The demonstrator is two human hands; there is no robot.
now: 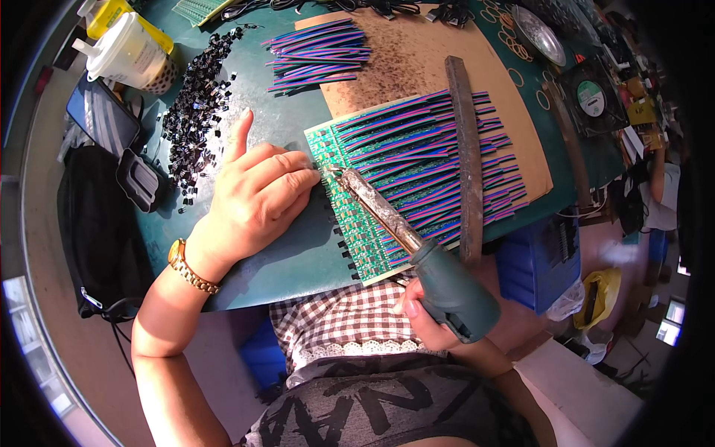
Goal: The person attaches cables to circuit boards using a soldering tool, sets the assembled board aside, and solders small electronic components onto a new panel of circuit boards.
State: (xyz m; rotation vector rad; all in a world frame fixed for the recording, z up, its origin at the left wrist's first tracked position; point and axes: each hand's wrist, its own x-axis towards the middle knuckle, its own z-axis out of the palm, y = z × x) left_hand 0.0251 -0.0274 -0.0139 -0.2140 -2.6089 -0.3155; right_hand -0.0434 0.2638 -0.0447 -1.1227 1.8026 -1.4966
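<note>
My right hand [426, 320] grips a soldering iron [456, 289] by its dark green handle. The iron's tip rests at the upper left part of a green circuit board panel [363, 242]. Curled at the panel's left edge, my left hand [261, 186] has its fingertips pressed together and its thumb pointing up; whatever they pinch is hidden. Small black connectors [344, 246] stick out along that edge below the hand. Rows of blue, pink and black wires [395, 138] run across the panel to the right. A worn flat metal bar [465, 149] lies across them.
Left of the panel spreads a pile of small black connectors [195, 123]. More cut wires [320, 56] lie on brown cardboard [406, 56]. A drink cup [130, 56], a phone [103, 115] and a black bag [100, 223] stand left. A metal dish [538, 36] sits at far right.
</note>
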